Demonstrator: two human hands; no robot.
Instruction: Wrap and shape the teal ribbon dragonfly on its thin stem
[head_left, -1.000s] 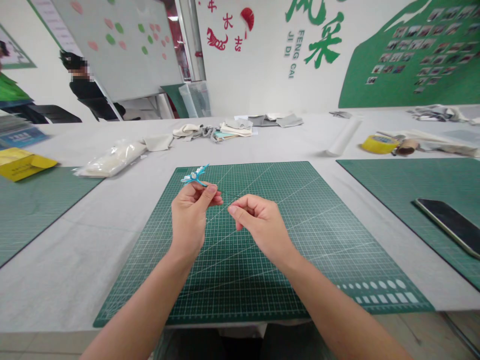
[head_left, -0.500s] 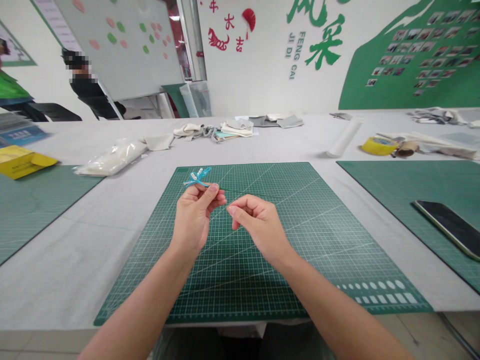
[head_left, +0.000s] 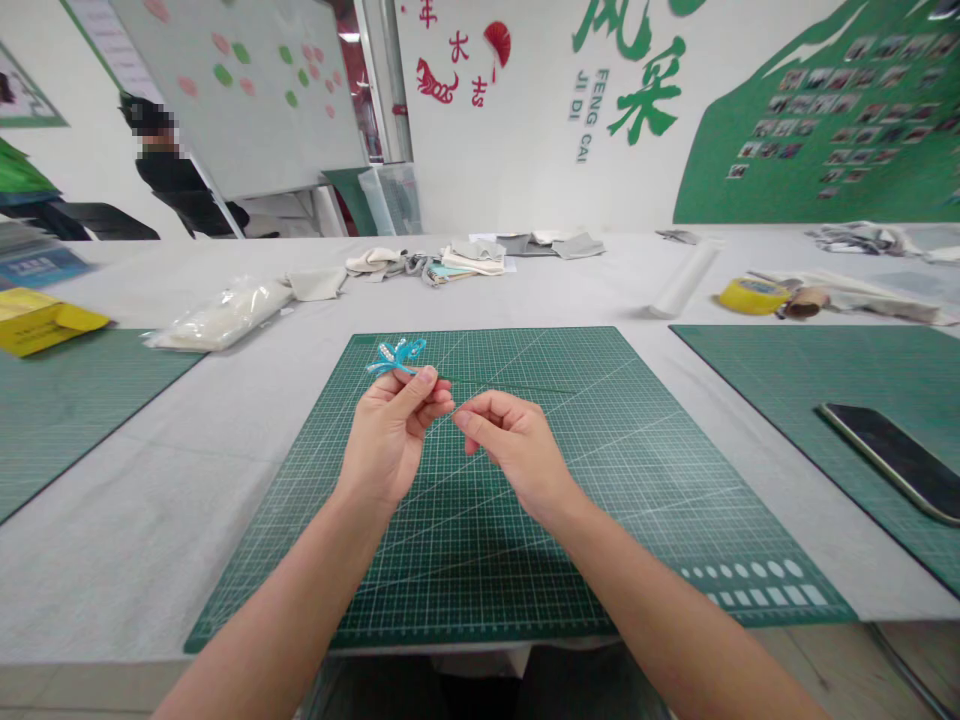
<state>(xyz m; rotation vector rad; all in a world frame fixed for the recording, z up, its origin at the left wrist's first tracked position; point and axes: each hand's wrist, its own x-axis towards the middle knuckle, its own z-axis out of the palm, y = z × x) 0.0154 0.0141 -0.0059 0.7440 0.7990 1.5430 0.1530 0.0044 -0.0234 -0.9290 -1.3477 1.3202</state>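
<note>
Over the mat (head_left: pixel 465 570), left of frame centre, pinched the blue ornament (head_left: pixel 394 358) by its stem (head_left: pixel 510 386) in the left hand (head_left: pixel 382 440). Held the right hand (head_left: pixel 525 455) fingertips-together just below, contents impossible to tell; seemed mid-work on the stem, calling for steady pinching.

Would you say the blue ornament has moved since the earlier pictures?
Yes: the blue ornament has shifted slightly right, and its upper tip now shows below the far edge of the central cutting mat.
</note>
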